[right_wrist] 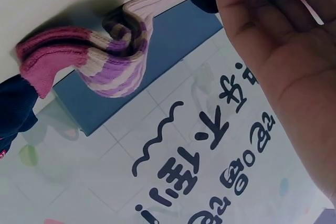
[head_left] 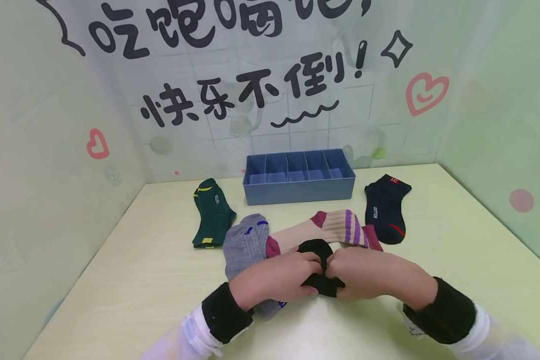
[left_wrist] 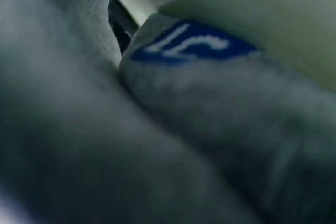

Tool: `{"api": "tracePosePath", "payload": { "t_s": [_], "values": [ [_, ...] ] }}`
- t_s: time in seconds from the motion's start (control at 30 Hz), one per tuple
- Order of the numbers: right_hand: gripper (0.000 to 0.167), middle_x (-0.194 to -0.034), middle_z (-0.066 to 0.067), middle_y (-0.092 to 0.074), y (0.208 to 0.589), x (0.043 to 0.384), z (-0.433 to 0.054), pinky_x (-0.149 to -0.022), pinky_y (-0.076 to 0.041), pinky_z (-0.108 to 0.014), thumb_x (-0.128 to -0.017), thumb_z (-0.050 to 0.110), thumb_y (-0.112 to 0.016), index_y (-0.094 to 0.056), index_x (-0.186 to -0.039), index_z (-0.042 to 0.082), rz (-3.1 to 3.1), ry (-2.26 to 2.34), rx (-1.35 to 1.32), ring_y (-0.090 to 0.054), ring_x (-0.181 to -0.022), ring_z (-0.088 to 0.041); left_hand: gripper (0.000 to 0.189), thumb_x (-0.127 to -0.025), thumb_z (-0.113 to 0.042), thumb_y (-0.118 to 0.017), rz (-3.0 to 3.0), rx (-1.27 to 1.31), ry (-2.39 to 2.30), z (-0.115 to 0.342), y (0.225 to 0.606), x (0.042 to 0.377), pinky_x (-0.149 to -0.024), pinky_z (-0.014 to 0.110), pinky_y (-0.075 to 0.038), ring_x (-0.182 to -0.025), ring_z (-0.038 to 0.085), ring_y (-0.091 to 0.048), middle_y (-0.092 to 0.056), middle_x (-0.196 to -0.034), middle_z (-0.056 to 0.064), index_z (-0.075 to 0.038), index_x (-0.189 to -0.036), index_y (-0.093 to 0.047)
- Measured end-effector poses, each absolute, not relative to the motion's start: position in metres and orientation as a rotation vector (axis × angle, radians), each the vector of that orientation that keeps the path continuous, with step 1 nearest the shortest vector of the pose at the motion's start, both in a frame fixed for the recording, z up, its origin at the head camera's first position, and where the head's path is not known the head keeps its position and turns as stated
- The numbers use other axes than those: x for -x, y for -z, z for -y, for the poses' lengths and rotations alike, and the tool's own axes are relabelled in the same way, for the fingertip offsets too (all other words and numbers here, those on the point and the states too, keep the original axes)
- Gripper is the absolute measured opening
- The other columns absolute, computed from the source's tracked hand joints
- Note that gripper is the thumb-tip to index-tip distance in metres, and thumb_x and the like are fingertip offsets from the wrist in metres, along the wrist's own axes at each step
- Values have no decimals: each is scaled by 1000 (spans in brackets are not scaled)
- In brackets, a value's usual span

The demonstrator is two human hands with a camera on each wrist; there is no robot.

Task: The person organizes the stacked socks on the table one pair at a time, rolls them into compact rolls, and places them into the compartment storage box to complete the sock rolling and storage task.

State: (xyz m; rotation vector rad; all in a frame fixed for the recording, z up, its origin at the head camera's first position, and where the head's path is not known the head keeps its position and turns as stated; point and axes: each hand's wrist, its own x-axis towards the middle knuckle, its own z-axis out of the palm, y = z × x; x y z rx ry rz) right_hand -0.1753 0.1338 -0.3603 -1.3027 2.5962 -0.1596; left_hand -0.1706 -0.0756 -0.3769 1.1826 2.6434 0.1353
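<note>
Both hands meet over the middle of the table, working on a bunched black sock (head_left: 326, 287). My left hand (head_left: 281, 277) pinches its left side, and my right hand (head_left: 364, 270) grips its right side with curled fingers. Under the left forearm lies a pair of grey socks (head_left: 246, 240) with blue marks; its blue patch fills part of the left wrist view. Just beyond the hands stretches a cream sock pair (head_left: 301, 234) with purple stripes and dark pink heel and toe. The right wrist view shows the right hand (right_wrist: 283, 51) by the dark bundle, fingertips partly cut off.
A blue box (head_left: 299, 192) with several compartments stands at the back. Green socks (head_left: 213, 215) lie on the left, and navy socks (head_left: 384, 210) with red details on the right. A printed curtain (head_left: 270, 110) hangs behind the table (head_left: 130, 280).
</note>
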Motion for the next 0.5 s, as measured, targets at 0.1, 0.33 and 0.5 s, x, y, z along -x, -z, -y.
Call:
{"api": "tracePosePath", "payload": {
  "t_s": [0.1, 0.33, 0.5],
  "values": [
    [11, -76, 11, -56, 361, 177, -136, -62, -38, -20, -87, 12, -79, -74, -81, 18, -2555, 204, 1311, -43, -66, -2, 36, -102, -33, -73, -2640, -1188, -102, 76, 379, 169, -126, 44, -39, -131, 14, -64, -65, -143, 2, -17, -134, -71],
    [18, -94, 10, -61, 361, 181, -138, -78, -52, -22, -96, 4, -69, -80, -104, 16, -2506, 191, 1306, -52, -84, -1, 45, -99, -38, -76, -2588, -1134, -191, 79, 380, 171, -124, 38, -42, -121, 8, -63, -67, -137, -4, -17, -136, -64],
    [26, -101, 9, -60, 363, 181, -140, -89, -59, -27, -97, 4, -74, -81, -118, 18, -2554, 158, 1336, -57, -95, -4, 44, -100, -37, -75, -2577, -1144, -203, 79, 379, 174, -117, 31, -47, -117, 7, -61, -66, -135, -6, -17, -137, -62]
  ]
}}
